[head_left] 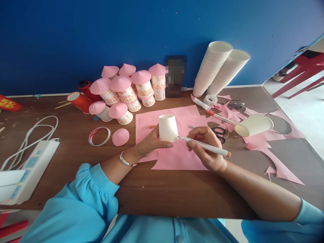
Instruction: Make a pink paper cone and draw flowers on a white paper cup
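Observation:
My left hand is closed around a plain white paper cup, held upside down above pink paper. In my right hand is a white marker with an orange end, gripped like a pen. The marker's tip touches or nearly touches the lower right rim of the cup. No drawn marks show on the side of the cup facing me. Below both hands lie pink paper sheets on the brown table. Black-handled scissors rest just beyond my right hand, their blades partly hidden.
Several decorated cups with pink cone tops stand at the back left. Two tall stacks of paper cups lean by the wall. A lone cup lies among pink scraps at right. A power strip sits at left, near a tape roll.

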Motion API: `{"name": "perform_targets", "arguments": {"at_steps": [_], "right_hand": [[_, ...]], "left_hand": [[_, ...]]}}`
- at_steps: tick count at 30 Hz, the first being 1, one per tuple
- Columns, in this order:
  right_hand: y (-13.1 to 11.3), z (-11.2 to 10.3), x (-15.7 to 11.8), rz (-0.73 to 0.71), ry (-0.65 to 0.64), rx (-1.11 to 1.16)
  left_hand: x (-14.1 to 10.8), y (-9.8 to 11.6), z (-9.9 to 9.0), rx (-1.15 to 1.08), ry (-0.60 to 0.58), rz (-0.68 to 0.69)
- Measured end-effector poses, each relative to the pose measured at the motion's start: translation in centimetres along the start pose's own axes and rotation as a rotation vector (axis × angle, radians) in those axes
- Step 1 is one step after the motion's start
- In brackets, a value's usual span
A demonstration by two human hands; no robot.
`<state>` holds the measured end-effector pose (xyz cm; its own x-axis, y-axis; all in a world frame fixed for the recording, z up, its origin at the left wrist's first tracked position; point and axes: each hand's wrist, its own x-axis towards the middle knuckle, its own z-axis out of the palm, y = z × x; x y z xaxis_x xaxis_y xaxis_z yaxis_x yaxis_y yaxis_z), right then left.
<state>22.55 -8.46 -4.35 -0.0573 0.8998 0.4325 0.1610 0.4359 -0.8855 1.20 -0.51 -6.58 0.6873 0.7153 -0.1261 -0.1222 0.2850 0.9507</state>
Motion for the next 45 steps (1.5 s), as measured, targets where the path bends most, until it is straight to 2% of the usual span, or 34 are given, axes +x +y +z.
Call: {"name": "perform_targets", "arguments": {"at_steps": [8, 15, 18, 25, 31, 40, 45], "right_hand": [[0.2, -0.2, -0.2, -0.065, -0.009, -0.159], [1.4, -0.3, 0.5, -0.327, 0.047, -0.329], [1.4, -0.3, 0.7, -0.378, 0.033, -0.389], [1.2, -0.6, 0.4, -0.338, -0.064, -0.338], [1.7, -0.1, -0.6, -0.167, 0.045, -0.232], [1.1, -0.2, -0.1, -0.28, -0.011, -0.225], [0.7, -0.1, -0.3, -0.275, -0.028, -0.235]], "left_hand": [[0.1, 0.0, 0.0, -0.027, -0.003, -0.007], [0.1, 0.6, 0.7, -0.181, 0.006, -0.02], [0.1, 0.4, 0.6, -0.212, 0.0, -0.006], [0.0, 0.1, 0.3, -0.202, -0.008, 0.04], [0.2, 0.3, 0.2, -0.056, -0.032, 0.012], [0.4, 0.3, 0.2, -0.038, -0.034, -0.004], [0.4, 0.2, 0.1, -0.036, -0.02, -0.014]]}}
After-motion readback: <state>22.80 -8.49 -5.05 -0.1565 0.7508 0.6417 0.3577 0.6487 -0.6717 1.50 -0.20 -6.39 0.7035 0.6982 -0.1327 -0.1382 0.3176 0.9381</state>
